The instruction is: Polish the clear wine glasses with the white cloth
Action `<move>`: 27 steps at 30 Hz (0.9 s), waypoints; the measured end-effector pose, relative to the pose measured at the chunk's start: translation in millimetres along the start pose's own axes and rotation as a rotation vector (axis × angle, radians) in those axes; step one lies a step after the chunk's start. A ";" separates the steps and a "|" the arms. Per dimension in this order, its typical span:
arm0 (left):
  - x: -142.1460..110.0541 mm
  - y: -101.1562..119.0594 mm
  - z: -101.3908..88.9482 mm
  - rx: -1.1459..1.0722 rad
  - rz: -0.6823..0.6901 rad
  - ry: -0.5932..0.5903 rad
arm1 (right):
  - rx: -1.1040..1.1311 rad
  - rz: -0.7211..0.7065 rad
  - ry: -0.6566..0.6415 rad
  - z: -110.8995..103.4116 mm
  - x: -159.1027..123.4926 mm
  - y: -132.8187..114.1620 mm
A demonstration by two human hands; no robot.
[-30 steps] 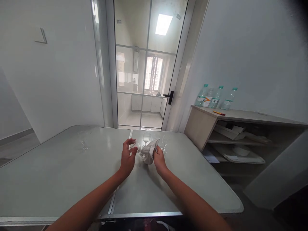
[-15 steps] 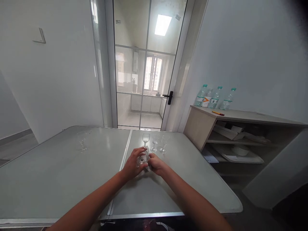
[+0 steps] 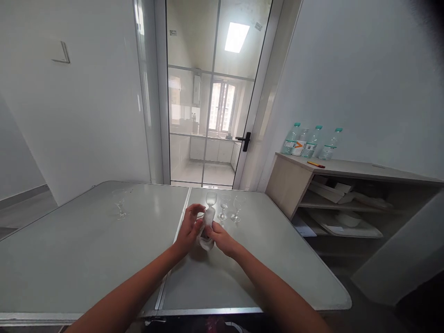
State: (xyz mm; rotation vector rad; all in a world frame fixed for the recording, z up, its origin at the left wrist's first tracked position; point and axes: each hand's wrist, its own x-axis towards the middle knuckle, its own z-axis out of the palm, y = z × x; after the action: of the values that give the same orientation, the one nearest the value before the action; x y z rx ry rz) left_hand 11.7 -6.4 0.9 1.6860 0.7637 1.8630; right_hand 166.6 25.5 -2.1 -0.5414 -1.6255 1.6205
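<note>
My left hand (image 3: 189,229) curls around a clear wine glass (image 3: 200,215), most of which its fingers and a cloth hide. In my right hand (image 3: 221,237) is the crumpled white cloth (image 3: 207,217), pressed against the glass between the two hands and hanging below them. Just beyond the hands an upright wine glass (image 3: 211,199) stands partly covered by the cloth. To its right are two more upright glasses, a nearer-in glass (image 3: 222,208) and an outer glass (image 3: 236,210). Another glass (image 3: 120,208) stands alone on the left half of the table.
The pale table (image 3: 104,259) has a metal seam (image 3: 163,291) down it. On the right a wooden shelf unit (image 3: 294,175) carries several plastic bottles (image 3: 312,141) and an orange-yellow pen-like object (image 3: 316,164). A glazed door (image 3: 208,115) stands behind the table.
The hands came together and lower, turning the glass. The cloth, first raised beside the glass, was tucked behind it and now shows in front, between the hands.
</note>
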 end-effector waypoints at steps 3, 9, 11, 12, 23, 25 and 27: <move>2.1 2.0 0.1 -0.084 -0.164 -0.030 | 0.043 0.082 -0.110 -3.4 -2.3 3.2; 8.1 1.9 -0.4 -0.053 -0.341 0.039 | -0.093 0.101 -0.077 -9.4 3.1 7.9; 10.9 2.7 -1.8 0.016 -0.331 0.083 | -0.186 0.048 -0.070 -9.3 2.1 4.8; 12.3 3.2 -2.7 0.053 -0.334 0.107 | -0.216 0.029 -0.112 -9.0 0.9 2.7; 12.8 -5.5 -9.0 0.210 -0.358 0.269 | -0.543 -0.178 0.243 -1.6 6.5 9.2; 12.8 -3.0 -9.1 0.190 -0.290 0.299 | -0.472 -0.160 0.383 -6.4 10.4 10.7; 12.6 1.7 -8.8 0.186 -0.217 0.338 | -0.340 -0.103 0.488 -12.5 13.7 13.4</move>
State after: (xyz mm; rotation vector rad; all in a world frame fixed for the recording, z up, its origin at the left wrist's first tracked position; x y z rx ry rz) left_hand 1.6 0.6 10.3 1.3391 1.2382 1.9931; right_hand 164.8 45.3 -13.5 -0.9299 -1.5228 1.0317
